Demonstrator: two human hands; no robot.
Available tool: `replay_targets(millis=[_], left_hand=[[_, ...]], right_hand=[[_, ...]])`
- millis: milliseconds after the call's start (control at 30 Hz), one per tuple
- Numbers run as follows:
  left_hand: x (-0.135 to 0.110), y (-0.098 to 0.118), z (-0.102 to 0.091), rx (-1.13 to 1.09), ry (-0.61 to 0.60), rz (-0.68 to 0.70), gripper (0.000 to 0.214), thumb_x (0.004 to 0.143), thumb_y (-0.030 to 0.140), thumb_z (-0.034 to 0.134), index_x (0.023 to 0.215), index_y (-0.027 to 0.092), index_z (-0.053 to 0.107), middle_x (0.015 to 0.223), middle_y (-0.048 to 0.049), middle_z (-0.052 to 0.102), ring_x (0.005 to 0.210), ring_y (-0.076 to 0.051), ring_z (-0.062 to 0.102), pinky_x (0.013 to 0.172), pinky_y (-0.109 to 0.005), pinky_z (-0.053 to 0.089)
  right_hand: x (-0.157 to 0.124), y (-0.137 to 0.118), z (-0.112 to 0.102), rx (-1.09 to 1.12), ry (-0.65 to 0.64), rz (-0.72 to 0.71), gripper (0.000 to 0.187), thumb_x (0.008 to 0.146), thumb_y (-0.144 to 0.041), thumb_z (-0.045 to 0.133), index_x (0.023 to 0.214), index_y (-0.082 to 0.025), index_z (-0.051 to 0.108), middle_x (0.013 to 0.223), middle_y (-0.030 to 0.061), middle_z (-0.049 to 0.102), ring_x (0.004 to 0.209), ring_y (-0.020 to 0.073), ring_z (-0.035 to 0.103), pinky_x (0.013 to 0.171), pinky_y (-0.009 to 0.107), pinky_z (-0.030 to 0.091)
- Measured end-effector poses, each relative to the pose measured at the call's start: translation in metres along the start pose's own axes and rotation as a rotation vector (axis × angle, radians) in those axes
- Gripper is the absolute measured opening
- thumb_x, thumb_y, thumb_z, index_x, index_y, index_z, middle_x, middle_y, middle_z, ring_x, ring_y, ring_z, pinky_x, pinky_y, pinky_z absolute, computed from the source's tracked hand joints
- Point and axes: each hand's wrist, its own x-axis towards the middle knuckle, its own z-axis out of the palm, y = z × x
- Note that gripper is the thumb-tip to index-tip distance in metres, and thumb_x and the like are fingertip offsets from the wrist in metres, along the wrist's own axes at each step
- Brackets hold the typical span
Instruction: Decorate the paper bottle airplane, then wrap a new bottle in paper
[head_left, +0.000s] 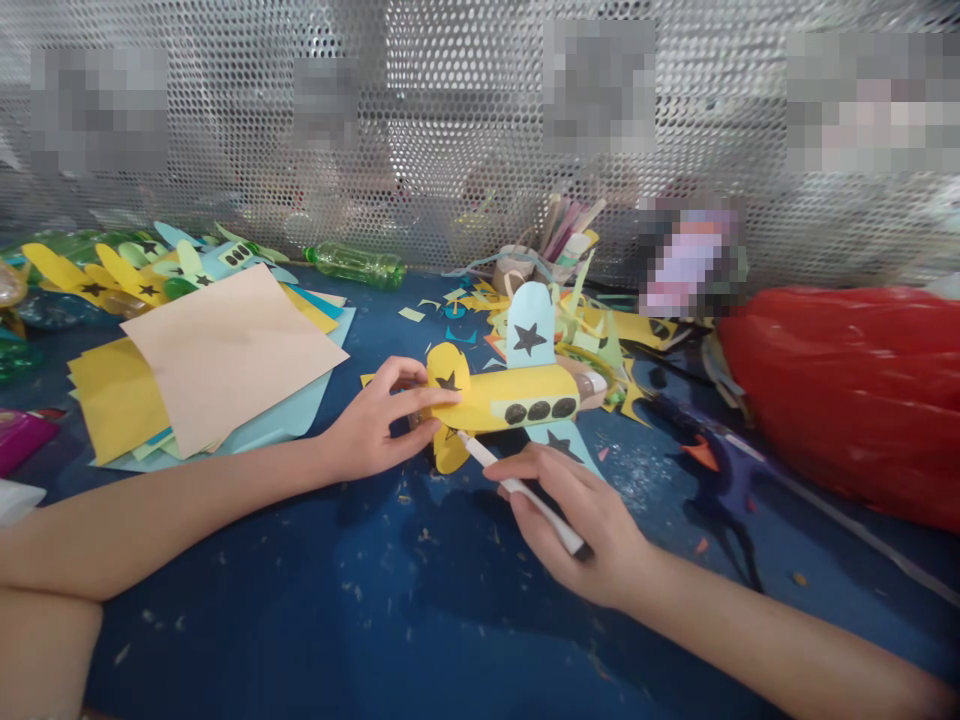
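Nearest on the blue surface (pixel 337 620), the right hand (pixel 574 520) pinches a white marker (pixel 540 505) between thumb and fingers, its tip at the near yellow tail piece (pixel 451 458). The left hand (pixel 382 415) holds the tail end of a yellow paper plane (pixel 491 390), fingers across the top and thumb on the near side. The plane lies mid-surface, between the hands and just beyond the marker.

Much of the decorating looks done: three dark windows, a black star on each pale blue wing (pixel 517 350), another on the far tail piece (pixel 435 358). The near tail star seems only partly filled — its details are small and partly covered — so that appears to be what is left.

Left of the plane sits a paper stack (pixel 236 360); right, a red bag (pixel 840 400). Farther back lie paper scraps (pixel 637 325), other star-marked paper pieces (pixel 124 275) and a green bottle (pixel 356 265) — all before a perforated metal screen (pixel 465 90).
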Motion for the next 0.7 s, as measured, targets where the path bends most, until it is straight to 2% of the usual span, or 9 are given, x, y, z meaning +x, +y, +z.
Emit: replay_targets(millis=[700], left_hand=[[-0.0008,-0.0006,0.0002,0.014,-0.002,0.002,0.032,0.092,0.017,0.054,0.122,0.024,0.058,0.112,-0.0071,0.041,0.108,-0.019,0.052,0.096,-0.042,0.052]], right_hand=[[0.0002,-0.0016,-0.0008,-0.014,0.02,0.017,0.026,0.085,-0.004,0.045,0.106,-0.019,0.053,0.08,0.0031,0.062,0.067,0.0141,0.057,0.058,0.027,0.049]])
